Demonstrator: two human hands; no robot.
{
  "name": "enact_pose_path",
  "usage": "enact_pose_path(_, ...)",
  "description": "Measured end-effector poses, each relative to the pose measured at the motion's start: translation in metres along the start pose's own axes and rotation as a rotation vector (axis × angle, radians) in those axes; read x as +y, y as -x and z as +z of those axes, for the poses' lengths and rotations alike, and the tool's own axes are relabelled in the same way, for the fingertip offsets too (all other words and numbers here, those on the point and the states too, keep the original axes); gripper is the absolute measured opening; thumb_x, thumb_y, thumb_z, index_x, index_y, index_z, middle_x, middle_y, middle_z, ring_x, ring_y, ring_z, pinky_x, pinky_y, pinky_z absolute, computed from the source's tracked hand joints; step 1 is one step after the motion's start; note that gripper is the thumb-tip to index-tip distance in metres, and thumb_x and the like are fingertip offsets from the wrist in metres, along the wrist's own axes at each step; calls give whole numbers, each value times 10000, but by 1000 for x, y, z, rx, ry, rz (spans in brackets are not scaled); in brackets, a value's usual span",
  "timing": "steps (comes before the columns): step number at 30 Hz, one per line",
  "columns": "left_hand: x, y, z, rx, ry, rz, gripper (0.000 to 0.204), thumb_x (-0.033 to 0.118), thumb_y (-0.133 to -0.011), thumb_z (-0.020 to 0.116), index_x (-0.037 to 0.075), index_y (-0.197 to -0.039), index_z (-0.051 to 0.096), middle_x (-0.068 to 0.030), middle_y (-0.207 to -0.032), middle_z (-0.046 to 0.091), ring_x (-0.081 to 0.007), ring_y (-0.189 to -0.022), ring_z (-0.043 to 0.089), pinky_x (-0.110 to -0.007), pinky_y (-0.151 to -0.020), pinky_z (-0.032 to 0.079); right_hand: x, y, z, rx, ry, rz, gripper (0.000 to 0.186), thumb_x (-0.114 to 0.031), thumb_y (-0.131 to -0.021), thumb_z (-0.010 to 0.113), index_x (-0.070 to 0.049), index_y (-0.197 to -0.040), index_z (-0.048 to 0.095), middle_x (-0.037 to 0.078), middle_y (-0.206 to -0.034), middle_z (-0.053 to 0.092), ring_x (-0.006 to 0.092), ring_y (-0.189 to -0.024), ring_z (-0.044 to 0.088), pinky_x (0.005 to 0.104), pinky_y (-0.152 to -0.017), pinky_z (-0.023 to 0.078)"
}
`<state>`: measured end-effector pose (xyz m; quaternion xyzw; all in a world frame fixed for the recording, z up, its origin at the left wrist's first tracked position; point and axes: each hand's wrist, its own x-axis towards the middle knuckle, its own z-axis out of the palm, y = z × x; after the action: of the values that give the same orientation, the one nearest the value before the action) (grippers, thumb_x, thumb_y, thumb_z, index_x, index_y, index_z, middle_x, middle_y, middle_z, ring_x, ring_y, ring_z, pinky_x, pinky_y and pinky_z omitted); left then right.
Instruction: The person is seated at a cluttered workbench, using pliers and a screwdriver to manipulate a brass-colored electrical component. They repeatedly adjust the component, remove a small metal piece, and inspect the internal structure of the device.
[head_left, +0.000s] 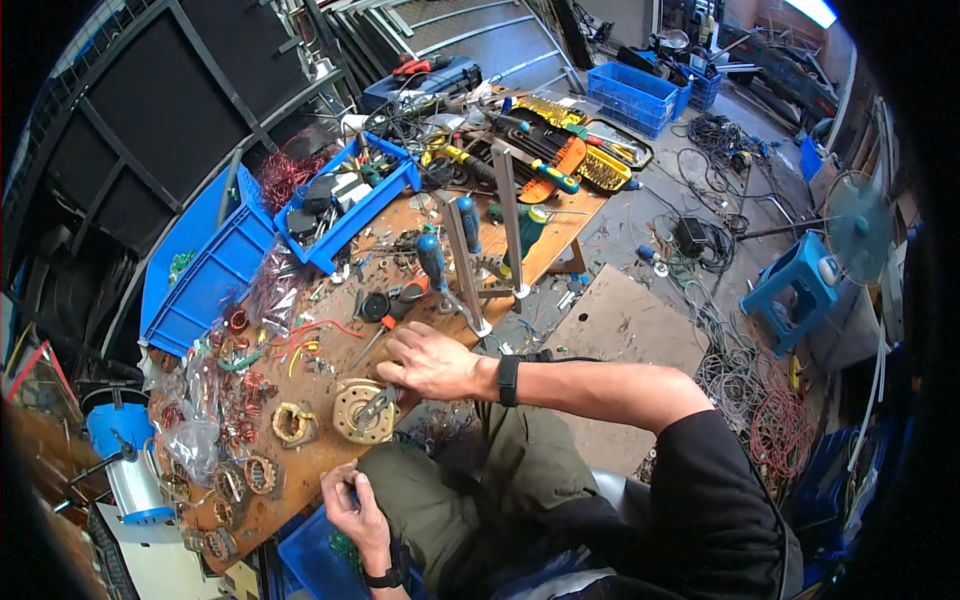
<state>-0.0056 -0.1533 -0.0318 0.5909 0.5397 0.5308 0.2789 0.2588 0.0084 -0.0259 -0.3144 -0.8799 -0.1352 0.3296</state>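
Note:
My right hand (432, 362) reaches across the wooden workbench with its fingers curled downward. Whatever they may grip is hidden under the hand. Right beside its fingertips sits a round, tan metal part (350, 425) ringed with holes, and a grey metal piece (378, 404) lies over its face. Close to my lap, below the bench edge, my left hand (358, 512) is closed, thumb near the curled fingers; anything between them is too small to make out. An orange-and-black-handled screwdriver (408, 294) lies just beyond my right hand. A yellowish ring-shaped motor core (293, 424) rests left of the round part.
Blue bins (215, 270) line the bench's far left, near copper coils (240, 405) and several motor cores (262, 476). Two upright metal bars (507, 215) rise near the right bench edge. Drill-bit cases (605, 168) lie at the back. Cables (715, 240) and a fan (862, 228) occupy the right.

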Motion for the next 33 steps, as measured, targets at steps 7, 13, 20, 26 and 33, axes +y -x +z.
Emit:
enact_pose_path(7, 6, -6, -3, 27, -13, 7, 197, 5, -1041, 581, -42, -1232, 573, -94, -1175, 614, -207, -1105, 626, -333, -994, 502, -1, -2, 0, -27, -6, 1, 194, -247, -868, 648, -134, -1013, 586, 80, -935, 593, 265, -932, 618, 408, -813, 480)
enact_pose_path(13, 1, -5, 3, 26, 29, -40, 208, 2, -1035, 591, -41, -1238, 578, -111, -1212, 628, -210, -1135, 625, -343, -1018, 499, 0, 0, -2, -45, -31, 22, 155, -228, -893, 639, -128, -1006, 609, 82, -951, 624, 268, -947, 635, 414, -847, 496)
enact_pose_path(20, -5, -15, 7, 62, -41, 1, 226, 9, -1039, 582, -64, -1252, 568, -132, -1221, 624, -244, -1162, 620, -371, -1054, 495, 1, -1, 3, 2, -4, -2, 121, -226, -870, 624, -124, -924, 588, 79, -912, 609, 255, -912, 623, 401, -828, 495)
enact_pose_path(26, -7, -16, 7, 46, -59, -2, 266, 34, -1044, 578, -70, -1287, 552, -152, -1238, 608, -265, -1184, 619, -382, -1052, 497, 1, 3, 7, 12, 11, 26, 138, -248, -869, 628, -126, -920, 591, 70, -908, 604, 252, -920, 626, 396, -850, 507)
enact_pose_path(33, 30, -64, -16, -8, -229, 142, 249, 37, -1024, 568, -53, -1256, 572, -142, -1239, 598, -244, -1170, 587, -369, -1084, 457, -1, 1, 6, 23, -1, 35, 127, -237, -868, 628, -128, -915, 586, 63, -908, 596, 248, -918, 620, 397, -881, 508)
